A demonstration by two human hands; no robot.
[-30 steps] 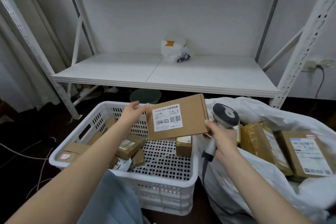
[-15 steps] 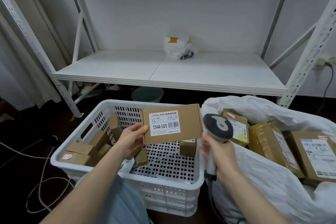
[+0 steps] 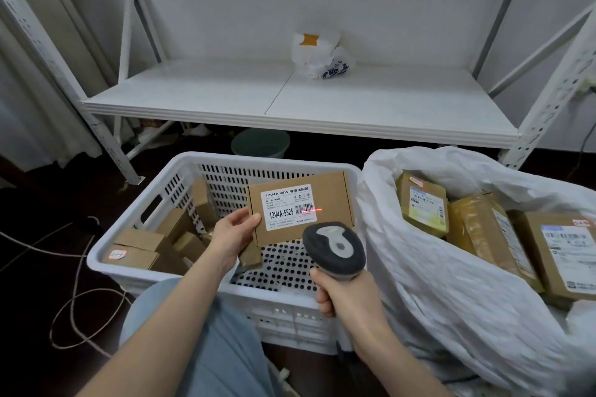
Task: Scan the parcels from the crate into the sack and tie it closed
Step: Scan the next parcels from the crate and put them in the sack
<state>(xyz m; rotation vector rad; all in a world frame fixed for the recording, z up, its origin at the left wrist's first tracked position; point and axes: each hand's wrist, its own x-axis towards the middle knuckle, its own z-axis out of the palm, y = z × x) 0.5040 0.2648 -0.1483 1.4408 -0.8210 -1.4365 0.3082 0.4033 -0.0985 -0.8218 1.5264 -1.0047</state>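
Note:
My left hand [image 3: 233, 237] grips the left edge of a flat brown cardboard parcel [image 3: 332, 200], label facing me, above the white perforated crate [image 3: 200, 167]. A red scan line lies across the barcode on its white label [image 3: 288, 207]. My right hand [image 3: 346, 295] grips the handle of a grey barcode scanner [image 3: 333, 246], its head just below the parcel. Several small brown boxes [image 3: 142, 243] lie in the crate's left side. The open white sack [image 3: 435, 274] on the right holds several taped parcels [image 3: 483, 229].
A white metal shelf [image 3: 290, 106] stands behind the crate, with a crumpled white bag [image 3: 317, 53] on it. A green bucket [image 3: 261, 143] sits under the shelf. Cords [image 3: 74, 296] trail over the dark floor at left. My knee in blue fabric [image 3: 206, 348] is at the crate's front.
The parcel has come lower over the crate and the scanner has moved beneath it. A red scan line now shows on the barcode. The view has tilted downward.

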